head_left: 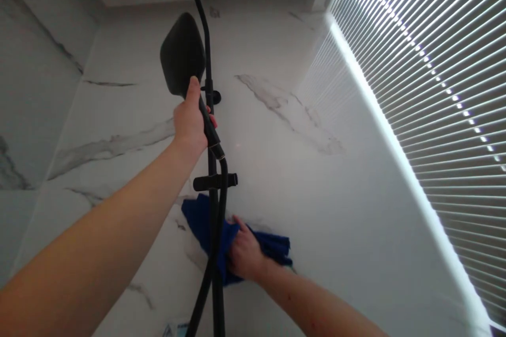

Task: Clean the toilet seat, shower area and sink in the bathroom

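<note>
My left hand (190, 122) is raised and wrapped around the handle of a black hand shower (182, 55), thumb up near its flat head. Its black hose (221, 205) curves down from the handle. Lower down, my right hand (245, 253) presses a blue cloth (201, 216) against the white marble wall (308, 179), just right of the black vertical shower rail (208, 63). The cloth spreads to both sides of the hand and passes partly behind the rail and hose.
A black bracket (215, 181) sticks out from the rail above the cloth. A window with closed white blinds (435, 73) fills the right side, letting in bright light. Another marble wall (31, 95) meets this one at the left corner.
</note>
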Available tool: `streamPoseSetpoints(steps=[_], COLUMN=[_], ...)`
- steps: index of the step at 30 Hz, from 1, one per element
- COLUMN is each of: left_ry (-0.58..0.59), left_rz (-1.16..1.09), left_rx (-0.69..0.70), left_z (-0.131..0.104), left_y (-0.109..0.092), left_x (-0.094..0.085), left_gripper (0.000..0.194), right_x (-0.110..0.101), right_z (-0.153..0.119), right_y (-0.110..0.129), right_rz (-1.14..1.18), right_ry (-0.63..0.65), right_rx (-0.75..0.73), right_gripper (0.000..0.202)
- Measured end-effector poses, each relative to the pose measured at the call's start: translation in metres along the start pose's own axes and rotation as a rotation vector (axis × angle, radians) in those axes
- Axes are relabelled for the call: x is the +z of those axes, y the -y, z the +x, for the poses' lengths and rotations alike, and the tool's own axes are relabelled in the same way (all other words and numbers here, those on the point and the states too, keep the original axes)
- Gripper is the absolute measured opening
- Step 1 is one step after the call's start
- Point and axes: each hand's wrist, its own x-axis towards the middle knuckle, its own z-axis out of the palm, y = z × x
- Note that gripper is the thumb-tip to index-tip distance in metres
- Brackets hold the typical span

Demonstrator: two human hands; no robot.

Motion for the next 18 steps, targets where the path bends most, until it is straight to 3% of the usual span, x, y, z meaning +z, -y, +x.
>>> streamPoseSetpoints(steps=[2,4,6,9,13,16,18], left_ry=[0.002,-0.012,-0.028,0.004,0.02,-0.007,0.004], left_rz=[0.016,0.026,0.046,0.131,0.193,0.202,0.225], left_rx=[0.05,0.142,0.214,0.228,0.148,0.069,0.021], left_z=[0.001,0.002,0.003,0.0,-0.006,-0.007,-0.004], left_y=[0.011,0.028,0.048,0.077,0.104,0.111,0.112], left_x=[0.014,0.024,0.029,0.024,0.005,-0.003,-0.005], left_gripper=[0.046,0.048,0.049,0.052,0.056,0.055,0.052], right_x=[0.026,0.027,0.006,-0.038,-0.07,-0.074,-0.076], right_z=[-0.05,-0.098,-0.135,-0.17,-0.202,-0.224,-0.237], right_y=[0.003,0.002,-0.003,-0.014,-0.037,-0.059,-0.072], right_rz=[0.005,0.05,0.081,0.025,-0.193,-0.483,-0.736], right_ry=[0.093,0.192,0.309,0.424,0.403,0.301,0.135], right_rx=[-0.097,-0.119,-0.056,0.072,0.108,-0.047,-0.172], right_gripper=[0.045,0.051,0.058,0.071,0.077,0.075,0.068])
